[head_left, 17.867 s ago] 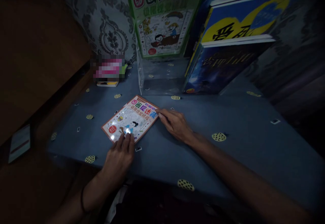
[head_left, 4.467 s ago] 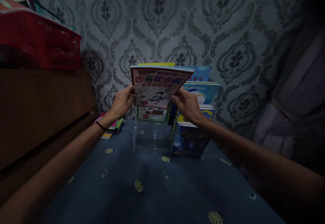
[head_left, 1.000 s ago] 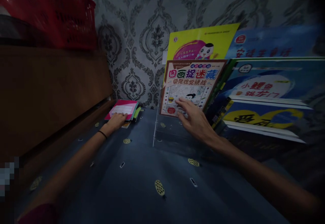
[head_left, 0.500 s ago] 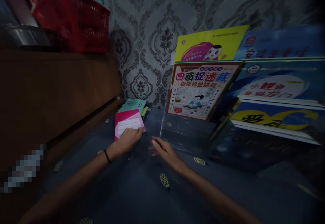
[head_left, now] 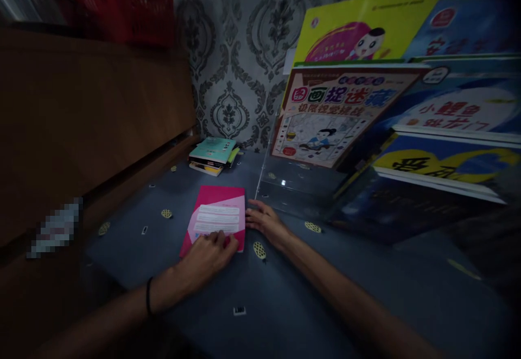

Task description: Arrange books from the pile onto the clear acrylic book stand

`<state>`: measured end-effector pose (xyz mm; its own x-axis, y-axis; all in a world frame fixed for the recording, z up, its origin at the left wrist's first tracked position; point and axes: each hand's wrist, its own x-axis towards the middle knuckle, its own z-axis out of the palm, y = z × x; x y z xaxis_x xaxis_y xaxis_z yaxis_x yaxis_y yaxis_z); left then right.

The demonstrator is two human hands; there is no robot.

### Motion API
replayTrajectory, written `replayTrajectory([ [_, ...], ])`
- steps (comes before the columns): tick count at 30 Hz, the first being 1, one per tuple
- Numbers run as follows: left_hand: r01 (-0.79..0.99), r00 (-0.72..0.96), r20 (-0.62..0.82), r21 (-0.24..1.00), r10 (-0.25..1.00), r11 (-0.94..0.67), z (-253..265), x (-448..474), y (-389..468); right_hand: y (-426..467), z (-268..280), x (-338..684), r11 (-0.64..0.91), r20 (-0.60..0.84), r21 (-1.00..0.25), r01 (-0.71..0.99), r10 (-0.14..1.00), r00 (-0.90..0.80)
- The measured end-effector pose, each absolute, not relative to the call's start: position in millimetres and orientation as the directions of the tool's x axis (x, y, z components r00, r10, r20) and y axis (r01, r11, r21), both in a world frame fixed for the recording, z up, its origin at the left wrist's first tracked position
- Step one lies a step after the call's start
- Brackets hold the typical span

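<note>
A pink book (head_left: pixel 215 218) with a pale lettered panel lies roughly flat at the table's middle. My left hand (head_left: pixel 209 256), with a black band at its wrist, grips its near edge, the fingers bent over the cover. By the book's right side, my right hand (head_left: pixel 264 222) is open, its fingers stretched out and their tips at or very near the edge. Farther back, against the wooden side, sits a small stack of books topped by a teal book (head_left: pixel 214 150).
On the right a clear rack (head_left: pixel 280 191) holds several upright books, among them a yellow book (head_left: pixel 374 23) and a brown-framed picture book (head_left: pixel 325 115). A wooden cabinet (head_left: pixel 93 115) borders the left, carrying a red basket (head_left: pixel 138 6) and a metal bowl (head_left: pixel 32 1). Patterned wallpaper is behind.
The pink book has come toward me in my left hand, away from the teal-topped stack it overlapped. My right hand is now beside the book's right edge. The view has tilted down.
</note>
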<state>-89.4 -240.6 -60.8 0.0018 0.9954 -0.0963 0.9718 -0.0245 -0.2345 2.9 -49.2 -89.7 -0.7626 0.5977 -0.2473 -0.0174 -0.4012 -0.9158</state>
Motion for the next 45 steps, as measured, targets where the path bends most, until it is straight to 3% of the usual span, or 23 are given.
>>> replayTrajectory([
  [7,0.973,0.148,-0.108,-0.161,0.983,-0.164,-69,-89,-290,-51,-99,6,-0.204,-0.141,-0.979,0.002,0.668,-0.731],
  [12,0.947,0.318,-0.106,-0.013,0.942,-0.321,-56,-99,-323,-50,-104,13,-0.108,-0.107,-0.993,0.042,0.718,-0.688],
  [15,0.951,0.303,-0.078,0.084,0.95,-0.297,-50,-113,-336,-55,-102,33,-0.078,-0.12,-0.993,0.092,0.693,-0.711],
  [19,0.95,0.287,-0.048,0.143,0.957,-0.278,-51,-137,-346,-70,-97,75,0.072,-0.138,-0.972,0.224,0.598,-0.789],
  [23,0.971,0.228,-0.093,0.1,0.969,-0.218,-63,-157,-350,-89,-91,107,0.259,-0.169,-0.904,0.34,0.513,-0.841],
  [28,0.994,0.103,-0.175,-0.002,0.979,-0.105,-75,-164,-351,-105,-81,103,0.67,-0.017,-0.616,0.415,0.515,-0.857],
  [32,0.997,0.081,-0.136,0.023,0.987,-0.078,-67,-156,-339,-123,-81,66,0.815,0.174,-0.539,0.212,0.353,-0.919],
  [36,0.999,0.042,-0.079,0.031,0.996,-0.04,-57,-144,-323,-137,-88,32,0.833,0.151,-0.549,0.07,0.181,-0.972],
  [38,0.998,0.042,-0.061,0.043,0.997,-0.04,-55,-140,-318,-133,-94,27,0.838,0.116,-0.538,0.09,0.18,-0.977],
  [41,0.999,0.026,-0.044,0.046,0.999,-0.024,-56,-138,-314,-116,-102,38,0.844,0.099,-0.502,0.189,0.273,-0.957],
  [45,0.998,-0.062,-0.045,-0.035,0.997,0.06,-60,-140,-303,-96,-110,63,0.862,0.152,-0.422,0.281,0.373,-0.915],
])
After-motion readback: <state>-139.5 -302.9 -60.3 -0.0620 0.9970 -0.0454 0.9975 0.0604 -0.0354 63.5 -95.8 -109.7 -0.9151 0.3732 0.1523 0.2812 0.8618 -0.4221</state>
